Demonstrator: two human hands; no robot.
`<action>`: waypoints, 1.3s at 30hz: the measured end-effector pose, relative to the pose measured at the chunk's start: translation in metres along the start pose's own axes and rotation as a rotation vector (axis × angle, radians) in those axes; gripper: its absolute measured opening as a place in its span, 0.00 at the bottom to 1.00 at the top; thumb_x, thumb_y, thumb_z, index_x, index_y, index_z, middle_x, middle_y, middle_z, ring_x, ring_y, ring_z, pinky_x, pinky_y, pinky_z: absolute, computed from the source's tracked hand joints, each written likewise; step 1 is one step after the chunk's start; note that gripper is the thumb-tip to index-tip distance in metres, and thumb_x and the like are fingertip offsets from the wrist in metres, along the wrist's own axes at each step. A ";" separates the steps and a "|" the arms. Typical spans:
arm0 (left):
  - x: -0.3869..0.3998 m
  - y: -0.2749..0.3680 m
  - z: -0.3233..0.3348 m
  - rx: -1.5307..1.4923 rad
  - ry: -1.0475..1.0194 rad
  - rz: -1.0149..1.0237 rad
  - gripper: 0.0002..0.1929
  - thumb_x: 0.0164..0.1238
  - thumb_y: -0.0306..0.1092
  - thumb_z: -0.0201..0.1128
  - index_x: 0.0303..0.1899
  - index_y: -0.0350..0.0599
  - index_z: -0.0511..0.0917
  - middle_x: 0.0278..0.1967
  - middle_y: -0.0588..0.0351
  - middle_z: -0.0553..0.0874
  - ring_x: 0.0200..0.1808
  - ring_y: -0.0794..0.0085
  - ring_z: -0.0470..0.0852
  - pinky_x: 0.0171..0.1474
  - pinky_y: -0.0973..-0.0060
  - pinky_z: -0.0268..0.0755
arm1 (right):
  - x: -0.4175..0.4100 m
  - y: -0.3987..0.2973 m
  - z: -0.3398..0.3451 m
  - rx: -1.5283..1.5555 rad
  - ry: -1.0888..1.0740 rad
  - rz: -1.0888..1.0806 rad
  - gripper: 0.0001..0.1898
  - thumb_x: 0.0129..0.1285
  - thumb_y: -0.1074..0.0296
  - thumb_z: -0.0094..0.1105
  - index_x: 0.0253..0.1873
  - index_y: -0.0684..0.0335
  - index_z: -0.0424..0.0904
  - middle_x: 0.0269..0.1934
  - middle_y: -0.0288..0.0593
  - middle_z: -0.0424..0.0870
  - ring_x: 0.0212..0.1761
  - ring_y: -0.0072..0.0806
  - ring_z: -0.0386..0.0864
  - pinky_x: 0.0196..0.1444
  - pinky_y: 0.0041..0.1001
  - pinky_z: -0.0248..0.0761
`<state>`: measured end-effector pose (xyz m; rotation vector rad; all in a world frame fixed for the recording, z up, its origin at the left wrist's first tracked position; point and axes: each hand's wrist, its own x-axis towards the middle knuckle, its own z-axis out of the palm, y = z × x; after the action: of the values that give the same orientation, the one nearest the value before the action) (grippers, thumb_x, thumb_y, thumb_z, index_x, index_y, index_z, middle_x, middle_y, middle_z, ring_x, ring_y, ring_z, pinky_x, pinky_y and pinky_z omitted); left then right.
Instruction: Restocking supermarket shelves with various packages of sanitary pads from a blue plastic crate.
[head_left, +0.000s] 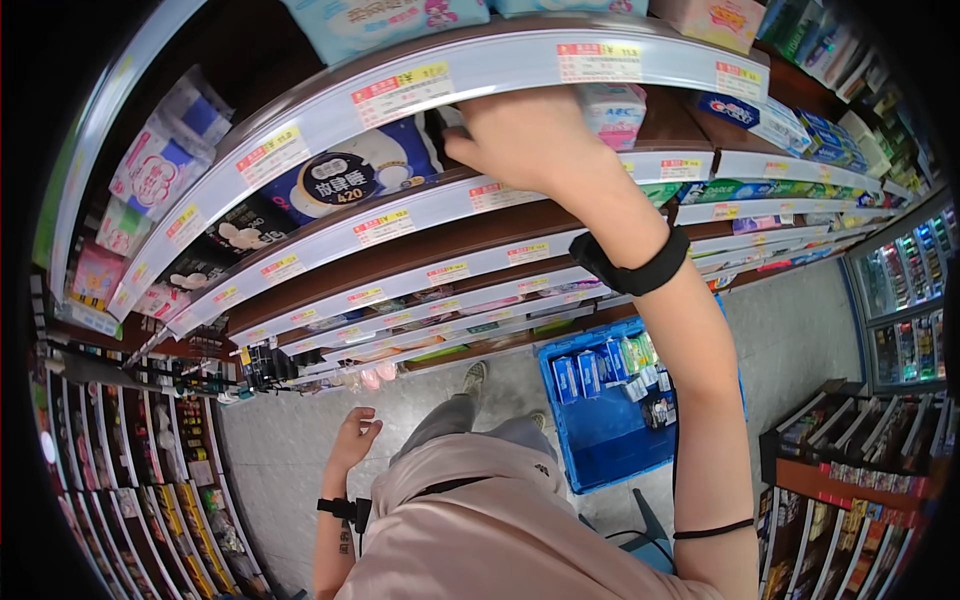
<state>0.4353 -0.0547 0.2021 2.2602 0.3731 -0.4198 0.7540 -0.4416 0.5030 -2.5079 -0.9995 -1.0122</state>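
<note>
My right hand (525, 139) reaches under the front edge of an upper store shelf (495, 71). Its fingertips are hidden behind the shelf's price strip; only the thumb and the back of the hand show. Left of the thumb lies a dark blue sanitary pad pack (356, 172) with a round black emblem, and a small pink and white ABC pack (615, 116) stands just right of the wrist. Low beside my body hangs my left hand (355, 437), fingers loosely curled and apart, with nothing in it.
A blue plastic crate (600, 457) on the floor holds several boxed goods along its far side. Toothpaste boxes (750, 120) line the shelf to the right. Behind me stand more racks (847, 480), and a glass-door cooler (907, 300) is at far right.
</note>
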 end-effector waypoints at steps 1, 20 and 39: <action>-0.002 0.001 -0.001 0.001 0.003 0.002 0.21 0.70 0.37 0.66 0.56 0.31 0.76 0.51 0.44 0.84 0.48 0.59 0.86 0.48 0.67 0.79 | 0.000 0.001 0.000 -0.016 0.003 -0.012 0.19 0.58 0.56 0.63 0.45 0.67 0.83 0.36 0.54 0.86 0.37 0.49 0.85 0.40 0.43 0.79; 0.003 0.003 0.009 -0.005 0.010 -0.019 0.20 0.71 0.38 0.66 0.56 0.33 0.76 0.50 0.45 0.84 0.48 0.61 0.85 0.52 0.67 0.78 | 0.023 0.022 -0.011 0.136 -0.158 -0.122 0.15 0.75 0.49 0.51 0.54 0.47 0.82 0.35 0.42 0.86 0.36 0.41 0.82 0.40 0.37 0.76; 0.004 0.053 -0.014 0.112 0.182 0.230 0.21 0.68 0.35 0.67 0.58 0.34 0.75 0.53 0.40 0.82 0.54 0.49 0.82 0.58 0.63 0.75 | 0.027 0.014 -0.026 -0.021 -0.463 -0.090 0.33 0.63 0.35 0.62 0.50 0.68 0.82 0.32 0.53 0.84 0.34 0.46 0.80 0.42 0.39 0.73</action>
<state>0.4621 -0.0776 0.2440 2.4251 0.1812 -0.1188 0.7642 -0.4501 0.5405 -2.8029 -1.2354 -0.4646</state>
